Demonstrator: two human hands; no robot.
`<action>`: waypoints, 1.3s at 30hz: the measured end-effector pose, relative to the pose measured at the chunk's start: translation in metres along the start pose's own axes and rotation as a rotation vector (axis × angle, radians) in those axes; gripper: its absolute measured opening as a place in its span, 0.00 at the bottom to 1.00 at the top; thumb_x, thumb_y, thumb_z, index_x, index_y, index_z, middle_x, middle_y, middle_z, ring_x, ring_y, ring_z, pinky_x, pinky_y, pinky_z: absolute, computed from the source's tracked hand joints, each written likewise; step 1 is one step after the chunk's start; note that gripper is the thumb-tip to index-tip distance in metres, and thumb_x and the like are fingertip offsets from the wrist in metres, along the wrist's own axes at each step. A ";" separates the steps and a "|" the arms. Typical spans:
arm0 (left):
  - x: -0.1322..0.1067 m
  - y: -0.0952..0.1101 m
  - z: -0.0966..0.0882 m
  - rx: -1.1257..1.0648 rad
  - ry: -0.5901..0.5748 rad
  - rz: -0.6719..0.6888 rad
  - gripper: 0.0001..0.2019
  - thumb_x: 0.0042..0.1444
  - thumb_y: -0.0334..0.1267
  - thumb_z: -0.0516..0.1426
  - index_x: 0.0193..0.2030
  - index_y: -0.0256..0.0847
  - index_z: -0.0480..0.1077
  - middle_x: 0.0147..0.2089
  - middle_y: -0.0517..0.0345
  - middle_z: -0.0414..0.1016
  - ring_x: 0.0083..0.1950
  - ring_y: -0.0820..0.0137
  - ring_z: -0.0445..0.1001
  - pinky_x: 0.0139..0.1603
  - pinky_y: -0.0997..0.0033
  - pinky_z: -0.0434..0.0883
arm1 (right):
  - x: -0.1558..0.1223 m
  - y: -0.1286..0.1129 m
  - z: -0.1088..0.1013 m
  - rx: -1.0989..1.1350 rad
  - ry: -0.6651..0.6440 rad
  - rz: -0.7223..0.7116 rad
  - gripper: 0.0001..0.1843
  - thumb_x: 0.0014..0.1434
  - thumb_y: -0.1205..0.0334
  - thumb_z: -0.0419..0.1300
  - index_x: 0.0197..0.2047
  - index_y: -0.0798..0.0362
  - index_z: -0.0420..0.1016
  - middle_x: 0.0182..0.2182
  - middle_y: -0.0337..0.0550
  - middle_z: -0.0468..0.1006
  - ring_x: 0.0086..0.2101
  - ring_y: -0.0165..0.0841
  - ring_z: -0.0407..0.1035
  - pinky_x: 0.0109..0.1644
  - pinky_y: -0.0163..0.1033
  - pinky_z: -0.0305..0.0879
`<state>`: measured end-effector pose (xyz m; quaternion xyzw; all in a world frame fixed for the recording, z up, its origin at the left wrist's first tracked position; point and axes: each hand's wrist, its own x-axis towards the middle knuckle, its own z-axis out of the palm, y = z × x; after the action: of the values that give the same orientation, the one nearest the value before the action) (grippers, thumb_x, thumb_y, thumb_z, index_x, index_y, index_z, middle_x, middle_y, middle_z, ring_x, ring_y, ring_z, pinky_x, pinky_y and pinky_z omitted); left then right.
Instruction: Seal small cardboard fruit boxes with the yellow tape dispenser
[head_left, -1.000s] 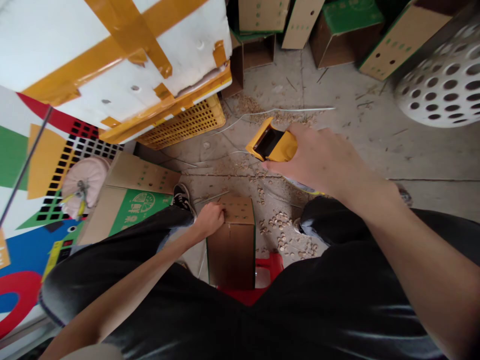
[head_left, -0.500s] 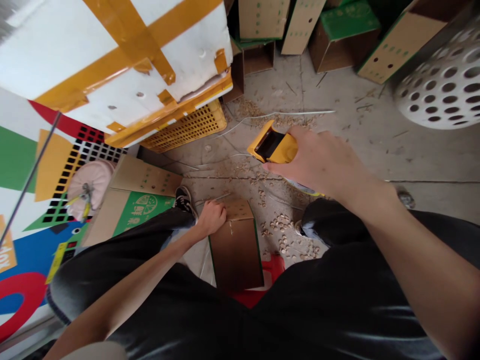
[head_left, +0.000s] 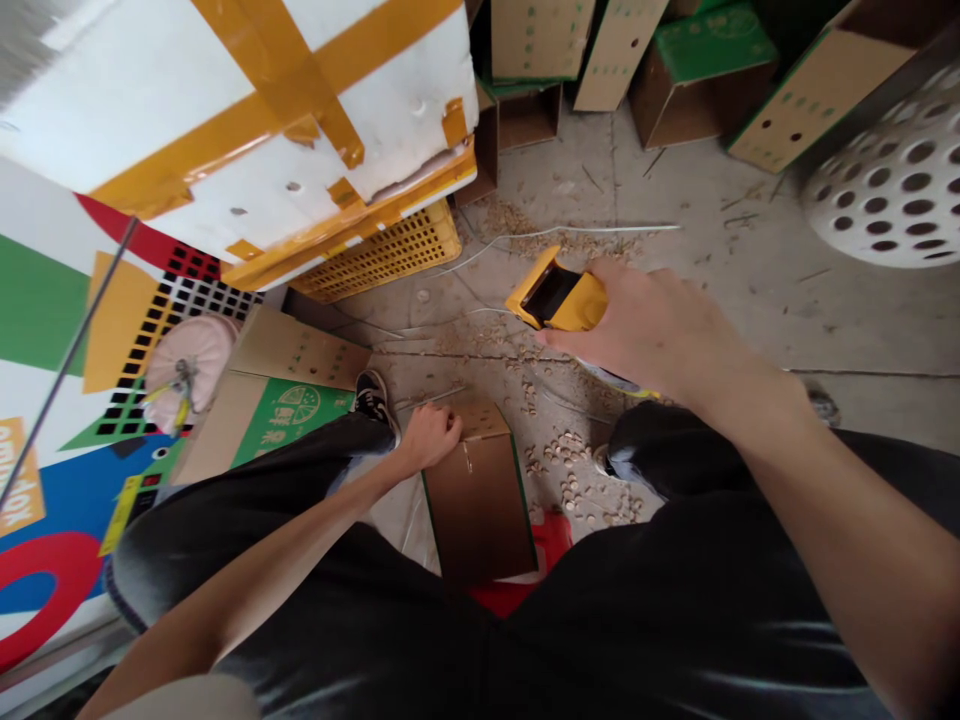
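Note:
A small brown cardboard box (head_left: 484, 500) with green edges stands between my legs. My left hand (head_left: 429, 438) is closed, its fingers curled over the box's upper left edge. In my right hand (head_left: 645, 320) is a yellow and black tape dispenser (head_left: 566, 300), held above the floor, beyond the box and to its right. My fingers wrap around its body, and its flared yellow front end points left. A pale strip with a yellow edge shows beneath that hand; most of it is hidden.
White foam boxes (head_left: 405, 120) bound with brown tape rest on a yellow crate (head_left: 390, 250). Open cartons (head_left: 697, 90) and a white perforated basket (head_left: 892, 190) stand at the back. A printed carton (head_left: 289, 410) lies left. Wood-coloured bits (head_left: 581, 475) and a thin cord (head_left: 540, 233) litter the floor.
The whole view has shifted slightly, with everything a little further right. Both hands keep their grips, and the box and the dispenser stay nearly where they were.

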<state>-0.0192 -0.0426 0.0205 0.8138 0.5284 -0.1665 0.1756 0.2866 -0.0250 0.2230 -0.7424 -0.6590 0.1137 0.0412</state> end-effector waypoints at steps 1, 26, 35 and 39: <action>0.000 0.000 0.001 -0.002 -0.008 -0.013 0.21 0.71 0.40 0.47 0.40 0.36 0.81 0.44 0.40 0.84 0.49 0.57 0.82 0.52 0.61 0.71 | 0.000 0.000 0.000 -0.002 -0.002 0.000 0.31 0.56 0.34 0.66 0.51 0.50 0.74 0.39 0.55 0.83 0.41 0.58 0.79 0.39 0.50 0.68; -0.015 0.013 -0.011 -0.195 -0.039 0.289 0.11 0.68 0.35 0.54 0.51 0.35 0.75 0.49 0.43 0.82 0.57 0.53 0.75 0.64 0.52 0.72 | 0.000 0.000 0.000 -0.004 -0.041 -0.026 0.33 0.56 0.36 0.66 0.53 0.54 0.74 0.40 0.56 0.83 0.42 0.60 0.79 0.41 0.52 0.71; -0.014 -0.009 -0.012 -0.155 -0.136 0.221 0.16 0.65 0.25 0.55 0.57 0.37 0.76 0.50 0.45 0.84 0.55 0.55 0.81 0.60 0.56 0.75 | 0.002 -0.002 0.003 -0.035 -0.052 -0.028 0.32 0.56 0.34 0.65 0.52 0.52 0.73 0.39 0.54 0.82 0.42 0.59 0.79 0.39 0.50 0.68; -0.012 -0.006 -0.016 -0.110 -0.147 0.185 0.18 0.67 0.26 0.54 0.60 0.36 0.76 0.52 0.44 0.84 0.57 0.53 0.80 0.60 0.57 0.74 | 0.002 0.000 0.006 -0.027 -0.042 -0.040 0.32 0.55 0.33 0.65 0.50 0.50 0.73 0.39 0.52 0.82 0.42 0.57 0.78 0.39 0.49 0.67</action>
<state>-0.0282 -0.0425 0.0395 0.8337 0.4452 -0.1799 0.2728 0.2851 -0.0236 0.2171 -0.7272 -0.6757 0.1195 0.0198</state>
